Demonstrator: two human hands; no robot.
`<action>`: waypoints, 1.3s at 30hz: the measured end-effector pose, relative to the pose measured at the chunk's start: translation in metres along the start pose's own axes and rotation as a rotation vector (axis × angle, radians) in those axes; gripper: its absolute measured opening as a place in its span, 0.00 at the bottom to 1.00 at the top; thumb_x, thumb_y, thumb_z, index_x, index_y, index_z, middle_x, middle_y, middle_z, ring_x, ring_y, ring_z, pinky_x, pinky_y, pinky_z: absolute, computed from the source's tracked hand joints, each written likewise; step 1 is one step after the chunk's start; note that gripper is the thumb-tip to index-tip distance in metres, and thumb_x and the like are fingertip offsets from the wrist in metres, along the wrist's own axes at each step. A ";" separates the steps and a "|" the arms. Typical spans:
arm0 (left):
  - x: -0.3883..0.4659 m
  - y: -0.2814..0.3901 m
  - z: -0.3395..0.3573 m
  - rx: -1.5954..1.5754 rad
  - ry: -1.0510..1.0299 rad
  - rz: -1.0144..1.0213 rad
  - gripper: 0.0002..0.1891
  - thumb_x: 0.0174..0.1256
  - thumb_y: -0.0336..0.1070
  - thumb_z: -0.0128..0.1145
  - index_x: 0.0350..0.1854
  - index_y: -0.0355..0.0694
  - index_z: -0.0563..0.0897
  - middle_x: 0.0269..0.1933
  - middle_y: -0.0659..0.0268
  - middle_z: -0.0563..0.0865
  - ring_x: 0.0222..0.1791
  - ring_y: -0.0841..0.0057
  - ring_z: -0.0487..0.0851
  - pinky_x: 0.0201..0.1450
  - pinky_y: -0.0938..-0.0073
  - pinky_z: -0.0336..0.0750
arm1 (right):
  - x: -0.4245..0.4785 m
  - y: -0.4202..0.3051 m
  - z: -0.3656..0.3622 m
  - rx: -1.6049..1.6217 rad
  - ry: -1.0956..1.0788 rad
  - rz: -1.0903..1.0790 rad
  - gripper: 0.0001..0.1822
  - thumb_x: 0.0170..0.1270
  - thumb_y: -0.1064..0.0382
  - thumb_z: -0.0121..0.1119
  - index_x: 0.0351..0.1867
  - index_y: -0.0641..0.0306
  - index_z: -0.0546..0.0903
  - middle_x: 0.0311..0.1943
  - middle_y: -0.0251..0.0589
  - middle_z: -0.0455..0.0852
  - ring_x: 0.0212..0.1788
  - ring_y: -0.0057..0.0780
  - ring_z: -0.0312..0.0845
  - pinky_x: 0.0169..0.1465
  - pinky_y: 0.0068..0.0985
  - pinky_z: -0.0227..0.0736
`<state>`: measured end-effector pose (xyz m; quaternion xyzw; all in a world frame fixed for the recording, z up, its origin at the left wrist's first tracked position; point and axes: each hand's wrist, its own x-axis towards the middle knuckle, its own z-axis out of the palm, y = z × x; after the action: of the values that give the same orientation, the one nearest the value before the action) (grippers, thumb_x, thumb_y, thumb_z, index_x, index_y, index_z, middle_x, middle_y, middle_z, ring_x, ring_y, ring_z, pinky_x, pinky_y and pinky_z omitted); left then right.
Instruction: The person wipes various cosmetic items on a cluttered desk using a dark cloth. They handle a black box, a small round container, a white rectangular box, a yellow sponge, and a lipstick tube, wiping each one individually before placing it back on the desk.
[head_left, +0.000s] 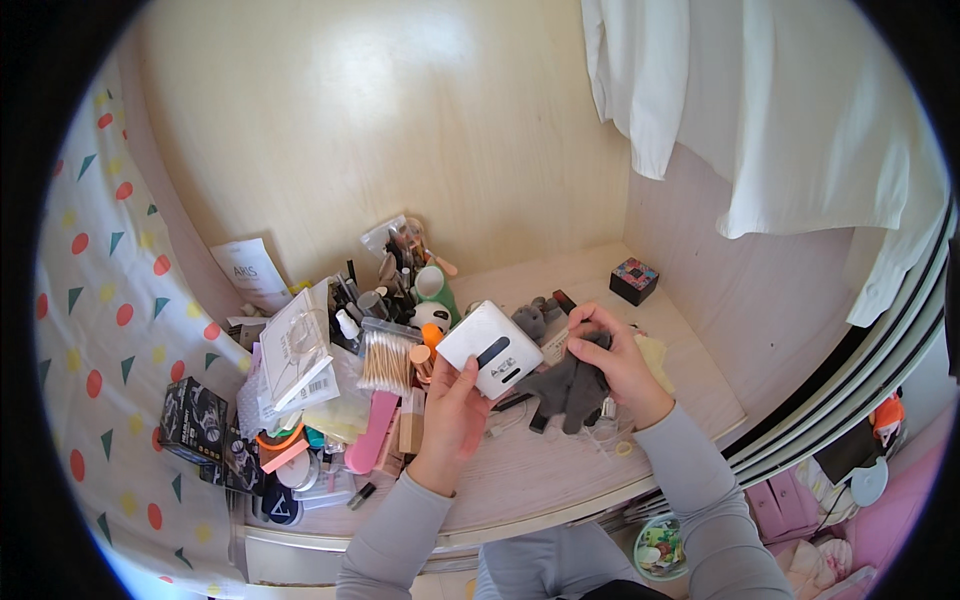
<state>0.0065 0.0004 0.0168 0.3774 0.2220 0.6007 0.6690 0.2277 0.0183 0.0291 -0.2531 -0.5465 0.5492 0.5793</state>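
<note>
My left hand grips a flat white square box with a dark rounded slot and small printing on its face. In my right hand is a piece of dark grey cloth, pinched near its top and hanging over the shelf. Just behind the two hands lie a grey fuzzy item and a small dark red-tipped box. Left of the white box stand a bag of cotton swabs, a rose-gold capped bottle and an orange object.
Cosmetics crowd the shelf's left half, with a white flat package, a black headlight box and a pink case. A floral-topped black box sits at the back right. White garments hang above; a patterned curtain borders the left.
</note>
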 end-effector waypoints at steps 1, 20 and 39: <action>-0.001 0.001 0.002 0.014 -0.001 -0.004 0.22 0.78 0.37 0.48 0.71 0.45 0.63 0.66 0.59 0.75 0.65 0.60 0.77 0.63 0.51 0.78 | 0.000 0.000 -0.001 -0.018 -0.040 0.023 0.11 0.67 0.63 0.66 0.45 0.61 0.76 0.38 0.31 0.82 0.43 0.18 0.77 0.49 0.19 0.72; -0.002 -0.004 0.007 0.007 -0.127 -0.094 0.35 0.75 0.29 0.52 0.79 0.44 0.50 0.68 0.60 0.73 0.65 0.66 0.77 0.63 0.59 0.79 | -0.016 0.001 0.010 -0.070 -0.048 0.366 0.14 0.74 0.58 0.57 0.50 0.68 0.80 0.37 0.36 0.86 0.40 0.21 0.82 0.46 0.19 0.76; 0.156 -0.127 0.100 0.385 -0.031 -0.149 0.25 0.74 0.34 0.57 0.72 0.40 0.71 0.56 0.65 0.83 0.50 0.78 0.82 0.50 0.76 0.80 | 0.042 -0.007 -0.151 -0.715 0.453 0.035 0.24 0.73 0.55 0.58 0.60 0.72 0.78 0.46 0.43 0.86 0.46 0.26 0.80 0.52 0.22 0.73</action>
<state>0.1909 0.1288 0.0048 0.4901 0.3495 0.4900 0.6305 0.3593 0.1012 0.0090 -0.5616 -0.5574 0.2652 0.5510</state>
